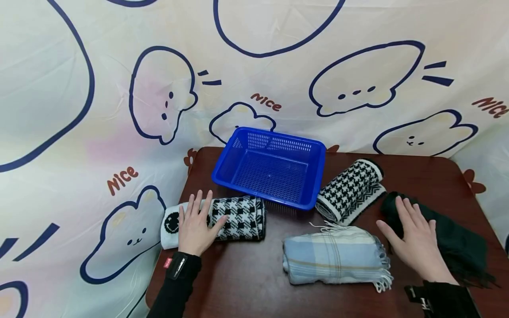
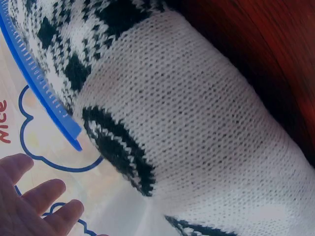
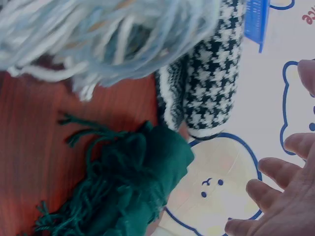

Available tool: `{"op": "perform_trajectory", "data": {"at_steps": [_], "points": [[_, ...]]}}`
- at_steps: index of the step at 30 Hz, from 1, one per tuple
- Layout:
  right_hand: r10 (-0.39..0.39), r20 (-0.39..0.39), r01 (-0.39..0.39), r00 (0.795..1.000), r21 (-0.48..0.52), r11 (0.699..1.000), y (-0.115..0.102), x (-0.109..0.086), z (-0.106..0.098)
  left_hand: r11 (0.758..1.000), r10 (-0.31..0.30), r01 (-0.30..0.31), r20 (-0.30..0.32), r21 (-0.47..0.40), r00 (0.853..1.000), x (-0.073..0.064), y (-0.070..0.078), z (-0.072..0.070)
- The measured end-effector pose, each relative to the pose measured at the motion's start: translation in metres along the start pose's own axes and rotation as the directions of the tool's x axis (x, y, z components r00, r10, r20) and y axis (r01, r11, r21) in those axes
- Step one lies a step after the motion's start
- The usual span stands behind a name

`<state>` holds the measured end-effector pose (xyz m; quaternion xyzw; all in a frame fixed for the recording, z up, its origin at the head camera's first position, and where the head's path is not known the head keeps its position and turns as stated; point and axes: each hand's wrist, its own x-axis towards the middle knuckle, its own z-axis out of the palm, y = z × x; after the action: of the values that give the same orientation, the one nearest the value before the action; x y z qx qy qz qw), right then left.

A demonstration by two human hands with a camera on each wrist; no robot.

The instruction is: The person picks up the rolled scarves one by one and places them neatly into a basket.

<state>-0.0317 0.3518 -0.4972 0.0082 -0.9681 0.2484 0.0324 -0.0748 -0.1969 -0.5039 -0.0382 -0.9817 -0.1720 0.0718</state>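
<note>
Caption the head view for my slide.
Left hand over rolled checked scarf, right hand over dark-green fringed scarf; pale-blue plaid scarf, houndstooth scarf and blue perforated basket nearby.

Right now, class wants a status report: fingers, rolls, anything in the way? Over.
Left fingers spread over the white-ended checked roll, right fingers over the green roll. Neither gripping. Pale blue plaid roll between them. Nothing seen covering the blue basket.
</note>
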Motion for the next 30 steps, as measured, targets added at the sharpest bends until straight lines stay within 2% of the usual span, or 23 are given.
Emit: {"op": "perform_trajectory", "data": {"at_steps": [8,21,30], "points": [[-0.033,0.012,0.032,0.999,0.052,0.998,-0.020,0.008,-0.003,1.000,-0.025,0.025,0.023,-0.006,0.999,0.000,-0.004,-0.008],[-0.113,0.005,0.112,0.994,0.102,0.988,-0.054,0.014,0.000,0.999,-0.030,0.030,-0.012,-0.012,0.999,-0.006,-0.013,-0.014],[-0.158,0.010,0.155,0.987,0.160,0.975,-0.078,0.016,0.009,0.999,-0.047,0.047,0.013,0.001,0.999,-0.011,-0.023,-0.016]]}}
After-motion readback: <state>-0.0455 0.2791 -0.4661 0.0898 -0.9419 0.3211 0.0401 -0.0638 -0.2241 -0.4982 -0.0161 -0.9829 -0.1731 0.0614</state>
